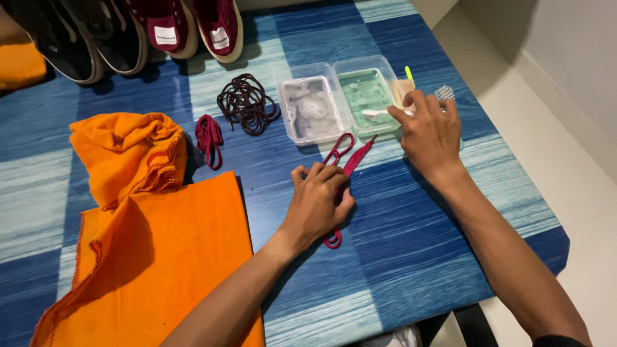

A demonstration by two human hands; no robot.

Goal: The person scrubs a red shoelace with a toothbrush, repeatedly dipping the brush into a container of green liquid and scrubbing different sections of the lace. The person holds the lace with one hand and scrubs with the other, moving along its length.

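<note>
Fingers (319,172) of my left hand (318,205) are curled down over a maroon shoelace (340,164), pressing and pinching it against the table (411,257) near the middle. One end of the lace loops just ahead of my knuckles, toward the containers; the other end pokes out from under my palm toward the near edge.

My right hand (432,132) reaches to the far right part of the table, its fingertips closed on the white handle of a small brush (379,113) that lies in the clear container of greenish liquid (369,96). Touching that one on its left is a second clear container with cloudy grey liquid (312,109). A green stick (409,74) and a ridged grey piece (445,92) show just beyond my right knuckles.

Left of the containers lies a coil of dark brown laces (247,103), and beside it a bundled maroon lace (209,138). An orange cloth (154,238) covers the near left corner, rumpled at its far end. Along the far edge stand black shoes (77,38) and maroon shoes (193,22), side by side.
</note>
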